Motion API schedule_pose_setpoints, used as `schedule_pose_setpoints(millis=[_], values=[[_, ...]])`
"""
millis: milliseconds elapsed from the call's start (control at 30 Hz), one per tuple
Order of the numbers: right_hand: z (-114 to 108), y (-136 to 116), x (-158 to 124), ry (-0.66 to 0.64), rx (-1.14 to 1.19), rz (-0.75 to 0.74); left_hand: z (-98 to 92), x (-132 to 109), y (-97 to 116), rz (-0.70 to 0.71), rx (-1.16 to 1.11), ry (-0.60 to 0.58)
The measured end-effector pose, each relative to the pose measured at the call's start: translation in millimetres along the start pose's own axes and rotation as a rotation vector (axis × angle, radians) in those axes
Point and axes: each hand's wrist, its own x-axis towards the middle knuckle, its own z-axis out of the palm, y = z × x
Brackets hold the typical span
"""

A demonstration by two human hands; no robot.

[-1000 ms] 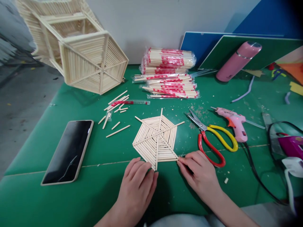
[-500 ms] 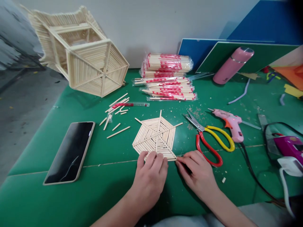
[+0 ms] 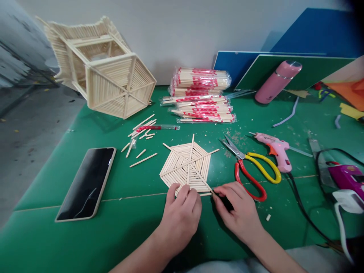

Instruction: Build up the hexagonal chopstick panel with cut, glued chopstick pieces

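Observation:
A hexagonal panel of thin wooden sticks (image 3: pixel 184 165) lies flat on the green table, with crossed spokes whose ends stick out past the rim. At its near edge runs a stick (image 3: pixel 206 195), partly covered by my fingers. My left hand (image 3: pixel 182 208) is closed over this edge, its curled fingertips pressing on the stick and the panel. Thumb and forefinger of my right hand (image 3: pixel 236 203) pinch at the near right corner, where the stick's end meets a spoke. The exact contact is hidden under the fingertips.
Right of the panel lie scissors (image 3: pixel 247 163) and a pink glue gun (image 3: pixel 274 149) with a cord. A phone (image 3: pixel 87 184) and loose stick pieces (image 3: pixel 143 127) are left. Behind are wrapped chopsticks (image 3: pixel 201 94), a stick-built lantern-like frame (image 3: pixel 110 83) and a pink bottle (image 3: pixel 278 81).
The view has shifted slightly, so everything sits a little lower. Both hands stay at the near edge of the panel with almost the same grip.

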Motion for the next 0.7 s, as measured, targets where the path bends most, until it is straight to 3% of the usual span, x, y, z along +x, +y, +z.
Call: schedule_pose_setpoints(millis=[167,300,400,467,600,700], values=[[-4.9,-2.0,0.7,0.028,0.023,0.009,-7.9,8.9,1.7,-0.080,0.022,-0.129],[-18.6,9.4,4.0,0.158,-0.034,0.078,-14.0,19.9,2.0,-0.034,0.052,-0.200],[-39.1,33.4,10.7,0.300,-0.171,0.185,-14.3,27.2,2.7,-0.010,0.055,-0.291],[-56.8,54.9,16.0,0.377,-0.318,0.336,-12.6,30.4,3.7,-0.002,0.053,-0.333],[-88.5,99.1,23.8,0.412,-0.511,0.516,-9.0,29.0,6.4,0.025,0.040,-0.340],[-98.0,126.8,26.3,0.341,-0.514,0.562,-10.3,20.9,9.1,0.025,0.030,-0.322]])
